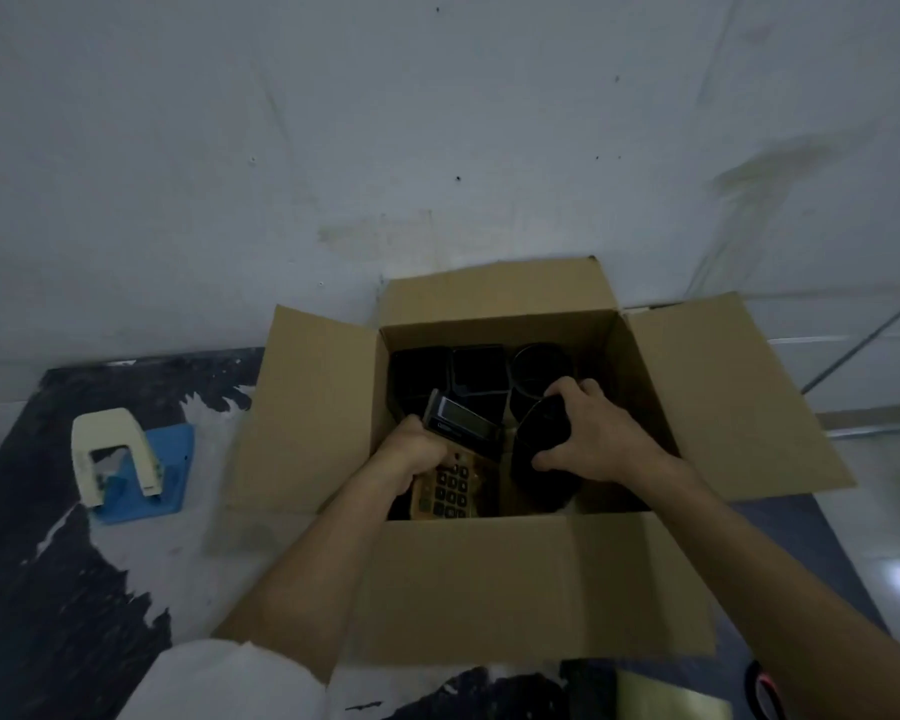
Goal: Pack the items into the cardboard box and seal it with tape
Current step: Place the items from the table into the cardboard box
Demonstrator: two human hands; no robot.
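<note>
**Both hands in the box**

Our left hand (419, 449) grips the calculator (455, 459) at the cardboard box (531, 584) near wall; our right hand (593, 433) clasps a dark oval object (541, 459) beside it. The calculator's long axis runs near to far, display away from us — tilted, it could wedge against the black containers (468, 376). The hole punch (118, 459) waits outside, left of the box.

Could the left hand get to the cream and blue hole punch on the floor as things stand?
Probably not yet: the left hand is inside the open cardboard box, gripping a tan calculator. The cream and blue hole punch sits unobstructed beyond the box's left flap.
</note>
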